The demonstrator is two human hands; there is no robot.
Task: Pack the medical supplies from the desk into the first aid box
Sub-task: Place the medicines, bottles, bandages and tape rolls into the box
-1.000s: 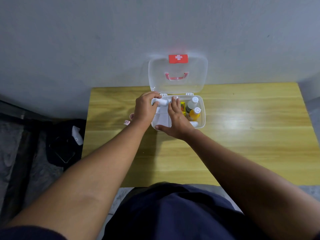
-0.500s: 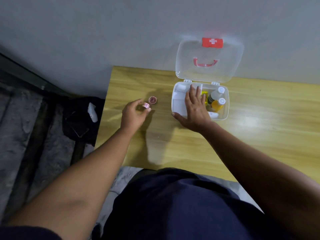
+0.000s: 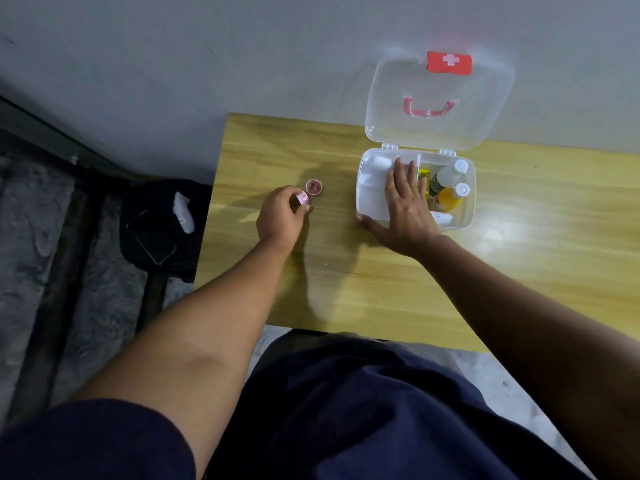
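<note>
Small roll (image 3: 302, 197), likely light and stiff, pinched sidewise in left hand (image 3: 280, 216); right hand (image 3: 407, 206) spread flat, steadying first aid box (image 3: 467, 216).

grey wall (image 3: 173, 64), black bag (image 3: 138, 209), phone (image 3: 151, 236)

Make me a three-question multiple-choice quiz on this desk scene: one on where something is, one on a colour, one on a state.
1. Where is the small round red item?
A. in the box
B. on the desk left of the box
C. on the floor

2. What colour is the handle on the lid?
A. red
B. blue
C. black

3. How is the first aid box?
A. lid shut
B. lid open
C. lid off

Answers: 1 B, it lies on the wood by the left hand. 2 A, it shows red through the clear lid. 3 B, the lid stands up, still hinged, against the wall.
</note>
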